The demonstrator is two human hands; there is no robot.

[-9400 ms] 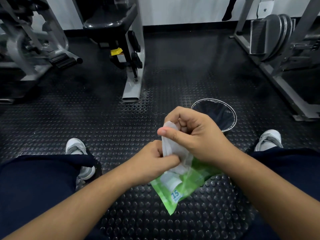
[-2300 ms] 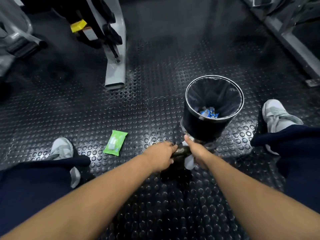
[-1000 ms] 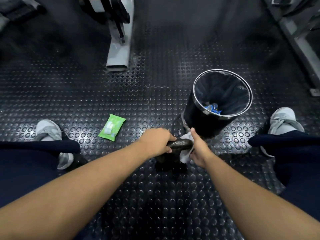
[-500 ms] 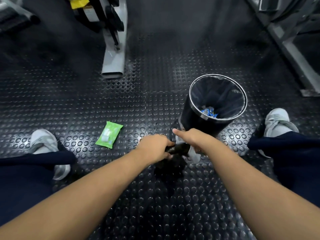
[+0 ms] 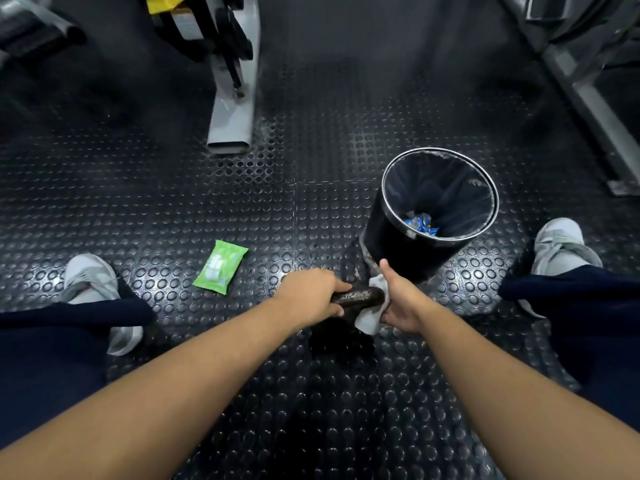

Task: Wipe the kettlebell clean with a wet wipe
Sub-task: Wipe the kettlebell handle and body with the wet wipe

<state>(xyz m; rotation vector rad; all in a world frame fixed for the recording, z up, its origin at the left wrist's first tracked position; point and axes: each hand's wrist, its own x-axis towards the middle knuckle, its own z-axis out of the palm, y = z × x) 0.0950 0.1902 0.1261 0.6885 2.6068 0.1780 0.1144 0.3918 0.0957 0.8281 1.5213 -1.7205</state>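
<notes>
A dark kettlebell (image 5: 360,295) stands on the studded rubber floor between my knees, its body mostly lost in shadow below the handle. My left hand (image 5: 311,296) grips the left end of the handle. My right hand (image 5: 400,301) presses a white wet wipe (image 5: 372,313) around the handle's right end, thumb pointing up. The green wipe packet (image 5: 220,266) lies flat on the floor to the left of my hands.
A black round bin (image 5: 408,244) with a liner and a blue wrapper inside stands just behind the kettlebell. A grey machine foot (image 5: 232,116) lies further back left, a metal frame (image 5: 588,98) at right. My shoes (image 5: 90,282) rest on both sides.
My right hand has turned from on top of the handle to its right end, thumb up, with the wipe showing below. My left hand keeps its grip. The view shifted slightly.
</notes>
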